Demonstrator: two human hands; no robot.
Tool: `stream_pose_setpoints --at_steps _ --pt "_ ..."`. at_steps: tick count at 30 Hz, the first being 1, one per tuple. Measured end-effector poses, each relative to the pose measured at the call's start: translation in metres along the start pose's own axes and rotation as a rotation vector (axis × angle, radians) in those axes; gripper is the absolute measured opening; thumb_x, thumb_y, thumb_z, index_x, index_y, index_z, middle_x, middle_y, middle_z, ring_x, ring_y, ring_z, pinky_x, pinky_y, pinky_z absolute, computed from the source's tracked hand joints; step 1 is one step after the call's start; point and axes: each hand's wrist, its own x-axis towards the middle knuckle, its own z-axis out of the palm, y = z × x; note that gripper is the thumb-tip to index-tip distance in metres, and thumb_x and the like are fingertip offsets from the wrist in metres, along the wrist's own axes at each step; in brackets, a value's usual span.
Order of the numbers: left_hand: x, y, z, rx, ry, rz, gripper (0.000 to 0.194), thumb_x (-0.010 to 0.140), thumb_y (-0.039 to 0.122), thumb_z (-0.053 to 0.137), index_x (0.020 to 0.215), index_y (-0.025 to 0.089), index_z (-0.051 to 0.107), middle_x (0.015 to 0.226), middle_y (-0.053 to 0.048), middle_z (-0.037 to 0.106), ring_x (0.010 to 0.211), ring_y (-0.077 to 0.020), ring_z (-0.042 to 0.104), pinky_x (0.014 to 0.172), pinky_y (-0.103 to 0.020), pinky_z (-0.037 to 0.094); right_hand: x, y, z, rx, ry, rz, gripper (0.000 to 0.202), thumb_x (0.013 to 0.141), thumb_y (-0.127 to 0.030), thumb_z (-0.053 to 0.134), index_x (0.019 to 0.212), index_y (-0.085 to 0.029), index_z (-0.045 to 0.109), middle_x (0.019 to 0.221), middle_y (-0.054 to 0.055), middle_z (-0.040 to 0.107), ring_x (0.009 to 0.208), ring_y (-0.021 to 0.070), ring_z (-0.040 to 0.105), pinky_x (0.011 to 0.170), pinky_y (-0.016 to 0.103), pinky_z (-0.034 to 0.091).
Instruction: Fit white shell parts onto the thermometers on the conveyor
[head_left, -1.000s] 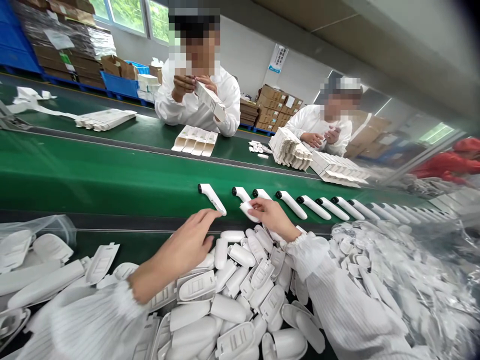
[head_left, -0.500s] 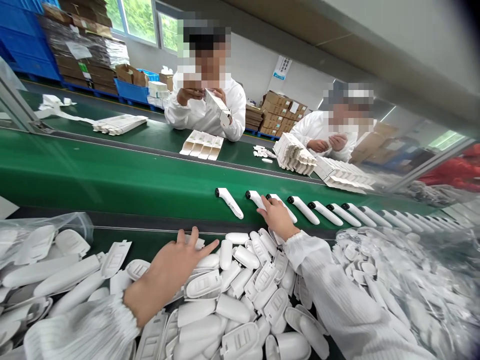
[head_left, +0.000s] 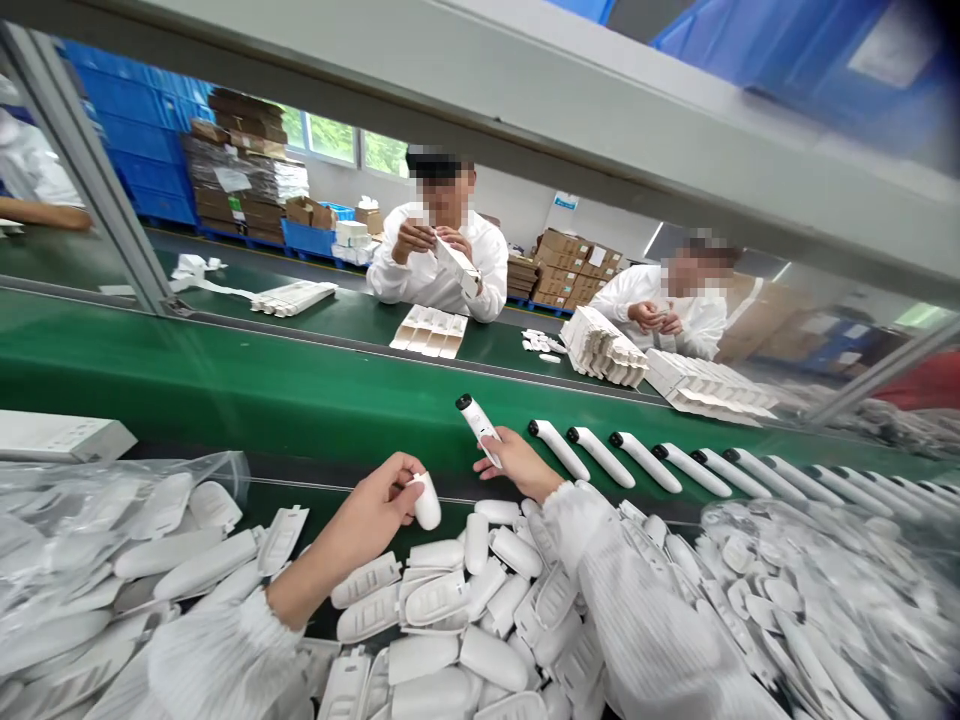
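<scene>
Between its thumb and fingers, my left hand [head_left: 373, 512] pinches a white plastic cover [head_left: 428, 503], a smooth piece with a rounded lower end. To its right, my right hand [head_left: 523, 466] grips a white infrared thermometer [head_left: 475, 420] by the handle. The thermometer's black head points up and left, and my fingers hide part of the handle. Under both hands spreads a pile of loose white covers [head_left: 437, 598], some showing ribbed inner sides. Right of my right hand, several like thermometers [head_left: 600, 455] lie slanted in a row on the green belt [head_left: 315, 385].
Clear plastic bags of white parts lie at the left [head_left: 67, 540] and right [head_left: 847, 590]. A white box [head_left: 64, 436] sits at the left edge. Across the belt, two co-workers handle small items beside folded cartons [head_left: 429, 331]. A grey beam [head_left: 480, 90] crosses overhead.
My left hand has picked up a white cover from the pile. My right hand has lifted a thermometer from the row and moved left with it. The camera view has shifted.
</scene>
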Motion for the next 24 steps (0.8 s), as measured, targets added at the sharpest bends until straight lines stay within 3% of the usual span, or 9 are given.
stream_pose_setpoints --at_steps 3,6,9,11,14,16,18,20,24 --pt "-0.007 0.008 0.002 -0.445 0.005 -0.043 0.028 0.082 0.042 0.066 0.096 0.020 0.058 0.092 -0.003 0.064 0.089 -0.0195 0.065 0.081 -0.034 0.055 -0.022 -0.023 0.023 0.462 -0.111 -0.140 0.032 0.095 -0.045 0.047 0.117 -0.021 0.049 0.098 0.006 0.068 0.057 0.0118 0.058 0.050 0.025 0.047" --pt "-0.015 0.021 0.005 -0.637 0.057 -0.001 0.030 0.079 0.039 0.072 0.100 0.019 0.062 0.099 -0.004 0.066 0.093 -0.0177 0.064 0.087 -0.034 0.055 -0.044 -0.042 0.044 0.670 -0.052 -0.276 0.044 0.092 -0.057 0.052 0.121 -0.025 0.054 0.098 0.004 0.066 0.065 0.0125 0.057 0.053 0.024 0.045" --pt "-0.019 0.033 0.006 -0.662 0.244 0.053 0.032 0.075 0.035 0.077 0.099 0.020 0.061 0.092 -0.001 0.065 0.084 -0.0146 0.064 0.076 -0.029 0.058 -0.061 -0.055 0.057 0.646 -0.014 -0.364 0.049 0.092 -0.061 0.050 0.127 -0.027 0.057 0.106 0.004 0.065 0.080 0.0158 0.060 0.063 0.027 0.049" --pt "-0.022 0.039 0.005 -0.620 0.360 0.105 0.033 0.073 0.034 0.078 0.096 0.021 0.058 0.083 0.002 0.063 0.074 -0.0134 0.063 0.064 -0.025 0.057 -0.072 -0.060 0.061 0.632 -0.116 -0.386 0.059 0.088 -0.056 0.061 0.140 -0.031 0.046 0.106 0.003 0.065 0.075 0.0154 0.059 0.061 0.028 0.050" --pt "-0.027 0.045 -0.003 -0.528 0.422 0.161 0.036 0.075 0.036 0.077 0.100 0.023 0.055 0.078 0.004 0.060 0.060 -0.0119 0.060 0.050 -0.023 0.052 -0.087 -0.069 0.061 0.634 -0.211 -0.401 0.081 0.085 -0.045 0.071 0.152 -0.033 0.027 0.095 0.000 0.064 0.067 0.0129 0.055 0.060 0.028 0.051" --pt "-0.029 0.050 -0.012 -0.482 0.486 0.201 0.045 0.072 0.035 0.080 0.108 0.025 0.054 0.091 0.002 0.061 0.069 -0.0129 0.062 0.056 -0.023 0.054 -0.096 -0.079 0.061 0.704 -0.152 -0.391 0.077 0.089 -0.043 0.066 0.154 -0.032 0.025 0.079 -0.003 0.060 0.062 0.0116 0.052 0.057 0.027 0.049" --pt "-0.030 0.055 -0.023 -0.504 0.560 0.235 0.060 0.066 0.032 0.085 0.116 0.027 0.053 0.112 -0.002 0.059 0.092 -0.0156 0.064 0.072 -0.024 0.055 -0.105 -0.091 0.063 0.798 -0.057 -0.382 0.071 0.091 -0.043 0.063 0.152 -0.031 0.028 0.077 -0.003 0.059 0.058 0.0102 0.050 0.052 0.024 0.045" --pt "-0.032 0.061 -0.031 -0.635 0.475 0.205 0.061 0.069 0.039 0.082 0.122 0.027 0.053 0.123 -0.005 0.058 0.106 -0.0191 0.061 0.083 -0.028 0.054 -0.114 -0.104 0.069 0.864 -0.004 -0.366 0.066 0.090 -0.042 0.064 0.149 -0.030 0.035 0.084 -0.001 0.061 0.056 0.0089 0.048 0.048 0.023 0.043" --pt "-0.040 0.072 -0.030 -1.059 0.056 0.049 0.057 0.090 0.065 0.048 0.122 0.019 0.057 0.110 -0.012 0.069 0.102 -0.0277 0.066 0.085 -0.040 0.055 -0.135 -0.123 0.086 0.817 0.003 -0.318 0.057 0.090 -0.042 0.064 0.142 -0.030 0.043 0.083 0.000 0.062 0.052 0.0092 0.048 0.046 0.024 0.043"
